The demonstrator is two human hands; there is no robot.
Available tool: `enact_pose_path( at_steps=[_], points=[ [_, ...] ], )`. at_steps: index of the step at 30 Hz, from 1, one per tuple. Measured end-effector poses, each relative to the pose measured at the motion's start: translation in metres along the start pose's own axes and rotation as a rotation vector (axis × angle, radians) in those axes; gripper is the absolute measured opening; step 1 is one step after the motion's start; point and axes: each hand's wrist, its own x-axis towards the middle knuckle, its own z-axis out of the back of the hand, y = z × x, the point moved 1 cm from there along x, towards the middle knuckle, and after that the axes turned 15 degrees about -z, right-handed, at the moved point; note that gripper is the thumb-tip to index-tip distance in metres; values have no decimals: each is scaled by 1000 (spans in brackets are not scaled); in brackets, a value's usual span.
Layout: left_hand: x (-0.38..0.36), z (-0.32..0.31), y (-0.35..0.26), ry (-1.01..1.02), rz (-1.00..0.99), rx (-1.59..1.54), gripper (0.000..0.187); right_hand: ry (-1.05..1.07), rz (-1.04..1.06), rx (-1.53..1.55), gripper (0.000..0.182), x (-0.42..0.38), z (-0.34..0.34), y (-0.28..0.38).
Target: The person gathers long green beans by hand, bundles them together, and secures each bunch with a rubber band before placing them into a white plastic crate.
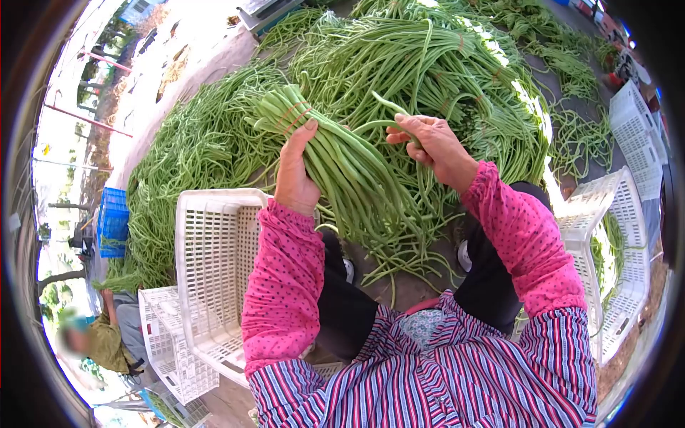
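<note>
My left hand point(297, 172) is wrapped round a thick bundle of long green beans point(349, 167), bound near its upper end by reddish bands point(294, 115). The bundle hangs down to the right, its lower ends spreading over loose beans. My right hand point(432, 146) pinches a single long bean point(385, 123) between thumb and fingers, just right of the bundle. One end of that bean sticks up past the fingertips; a curved part reaches toward the bundle's bands. A large heap of long beans point(385, 64) lies beyond both hands, some of it in banded bunches.
A white plastic crate point(187, 285) stands tilted by my left arm, with another white crate point(160, 335) beside it. More white crates point(621, 214) are at the right, one holding beans. A blue crate point(114, 214) and a seated person point(110, 339) are at far left.
</note>
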Motion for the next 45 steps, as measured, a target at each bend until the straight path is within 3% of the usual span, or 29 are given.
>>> enact_pose_path(
  at_steps=[9, 12, 16, 17, 18, 21, 24, 26, 28, 32, 36, 40, 45],
  points=[
    [6, -9, 3, -158, -66, 69, 14, -98, 32, 285, 37, -6, 5, 18],
    [8, -5, -3, -206, -25, 6, 14, -134, 72, 242, 36, -21, 15, 33],
    [10, 4, 3, -218, -14, -64, 16, -57, 235, 18, 19, -21, 0, 14],
    [11, 3, 7, -234, 2, -59, 17, -27, 196, -88, 12, -19, -3, 6],
    [9, -2, 10, -236, 7, -60, 17, -10, 304, -224, 14, -15, -10, -4],
    [7, -15, 20, -191, 34, -38, 20, -92, 366, -476, 17, -9, -27, -20],
    [8, -10, 22, -174, 69, -51, 21, 68, 322, -355, 17, -5, -20, -16],
    [3, -14, 18, -174, 80, -66, 19, 74, 327, -373, 19, -9, -17, -10],
    [0, -16, 16, -174, 52, -26, 17, 89, 190, -372, 19, -15, -17, -5],
    [-3, -16, 11, -172, 66, 29, 17, 68, 198, -399, 20, -17, -12, -3],
    [4, -7, 9, -249, 36, -42, 15, 217, 105, -395, 22, -33, -17, 3],
    [17, 23, -7, -536, -81, -23, 24, 188, 11, -336, 20, -49, 3, 14],
    [17, 43, -30, -472, -84, -92, 28, 199, 213, -37, 21, -43, 15, 22]
  ],
)
